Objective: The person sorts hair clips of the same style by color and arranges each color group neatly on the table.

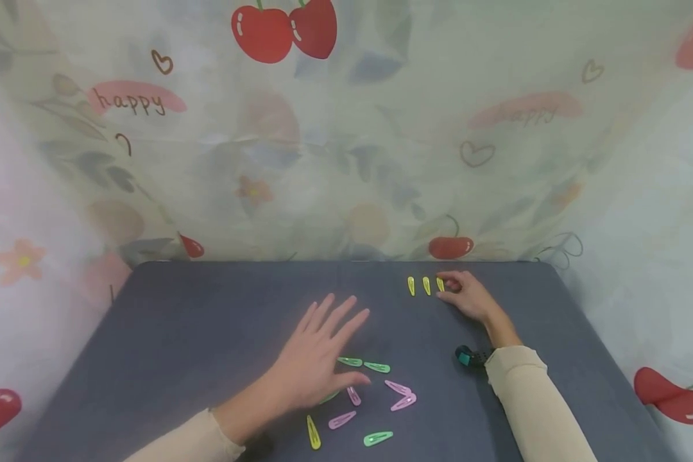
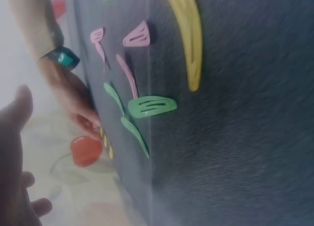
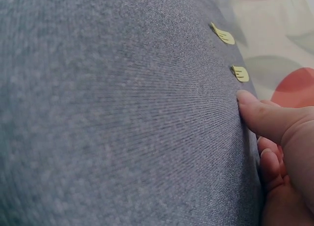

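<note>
Up at the far right of the dark table, my right hand (image 1: 468, 296) pinches a yellow hair clip (image 1: 440, 284) between thumb and fingers. To its left, two more yellow hair clips (image 1: 427, 286) stand in a row with it; in the right wrist view the held clip is hidden by the thumb (image 3: 255, 110). My left hand (image 1: 308, 366) hovers with fingers spread, holding nothing. Beneath and beside it lie several green hair clips (image 1: 377, 367) and several pink hair clips (image 1: 342, 419). Another yellow hair clip (image 1: 314, 432) lies near the left wrist.
A dark cloth covers the table (image 1: 208, 321). Patterned curtains (image 1: 335, 192) with cherries hang behind it and at both sides. My right wrist wears a dark band with a teal-faced device (image 1: 464, 356). One green clip (image 1: 378, 438) lies nearest the front.
</note>
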`<action>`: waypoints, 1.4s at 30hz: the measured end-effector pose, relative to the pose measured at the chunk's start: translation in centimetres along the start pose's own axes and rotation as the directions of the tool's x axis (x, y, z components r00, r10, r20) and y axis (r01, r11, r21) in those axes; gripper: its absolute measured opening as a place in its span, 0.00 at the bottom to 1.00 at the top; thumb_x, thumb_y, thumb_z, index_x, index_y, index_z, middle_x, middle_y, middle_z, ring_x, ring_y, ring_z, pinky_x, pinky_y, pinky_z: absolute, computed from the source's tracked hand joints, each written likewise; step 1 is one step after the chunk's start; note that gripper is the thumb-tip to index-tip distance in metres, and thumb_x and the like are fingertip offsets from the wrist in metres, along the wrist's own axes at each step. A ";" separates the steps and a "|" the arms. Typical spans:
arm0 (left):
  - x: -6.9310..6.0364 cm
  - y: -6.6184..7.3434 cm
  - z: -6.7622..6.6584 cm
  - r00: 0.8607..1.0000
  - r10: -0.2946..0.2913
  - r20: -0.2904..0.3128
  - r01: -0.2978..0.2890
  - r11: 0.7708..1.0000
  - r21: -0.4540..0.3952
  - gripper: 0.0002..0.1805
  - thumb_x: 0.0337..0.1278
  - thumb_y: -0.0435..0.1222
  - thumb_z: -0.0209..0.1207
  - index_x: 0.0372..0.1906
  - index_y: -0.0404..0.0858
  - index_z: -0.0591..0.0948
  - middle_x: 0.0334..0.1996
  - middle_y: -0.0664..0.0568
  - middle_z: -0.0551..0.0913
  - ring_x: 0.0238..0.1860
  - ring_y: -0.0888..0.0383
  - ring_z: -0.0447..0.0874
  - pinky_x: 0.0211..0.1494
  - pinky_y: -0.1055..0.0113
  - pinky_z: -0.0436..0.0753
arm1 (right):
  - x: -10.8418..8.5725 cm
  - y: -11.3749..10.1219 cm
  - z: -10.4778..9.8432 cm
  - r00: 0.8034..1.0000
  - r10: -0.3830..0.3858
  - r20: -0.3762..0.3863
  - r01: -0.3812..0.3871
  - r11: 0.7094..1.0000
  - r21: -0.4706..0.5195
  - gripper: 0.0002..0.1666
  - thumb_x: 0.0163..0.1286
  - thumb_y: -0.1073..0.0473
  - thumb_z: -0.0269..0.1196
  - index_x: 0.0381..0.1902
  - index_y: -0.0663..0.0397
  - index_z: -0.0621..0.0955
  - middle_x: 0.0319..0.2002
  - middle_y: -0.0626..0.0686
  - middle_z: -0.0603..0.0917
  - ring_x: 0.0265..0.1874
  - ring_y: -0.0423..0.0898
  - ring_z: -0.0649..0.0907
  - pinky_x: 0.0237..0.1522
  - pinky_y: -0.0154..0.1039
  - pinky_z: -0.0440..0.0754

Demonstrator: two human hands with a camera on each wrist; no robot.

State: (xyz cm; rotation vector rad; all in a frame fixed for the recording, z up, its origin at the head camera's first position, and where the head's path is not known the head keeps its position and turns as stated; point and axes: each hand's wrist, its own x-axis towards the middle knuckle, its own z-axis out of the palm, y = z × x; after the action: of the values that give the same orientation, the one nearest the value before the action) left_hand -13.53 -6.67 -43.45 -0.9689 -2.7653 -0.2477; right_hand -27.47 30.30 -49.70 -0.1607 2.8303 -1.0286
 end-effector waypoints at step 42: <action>-9.3 -2.5 3.5 0.966 -0.217 0.140 0.258 0.810 -0.527 0.33 0.21 0.60 0.82 0.38 0.55 0.78 0.36 0.69 0.77 0.41 0.65 0.68 0.46 0.69 0.69 | -0.1 -0.2 0.0 1.000 0.017 0.005 -0.018 0.999 0.027 0.31 0.73 0.54 0.65 0.70 0.56 0.74 0.58 0.62 0.73 0.56 0.58 0.75 0.60 0.58 0.72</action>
State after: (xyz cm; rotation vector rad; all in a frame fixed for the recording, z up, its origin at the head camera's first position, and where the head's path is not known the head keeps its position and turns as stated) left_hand -8.45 -13.33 -49.25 -0.7299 -2.9387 -1.1109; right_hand -27.36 30.15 -49.52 -0.1353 2.8071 -1.0604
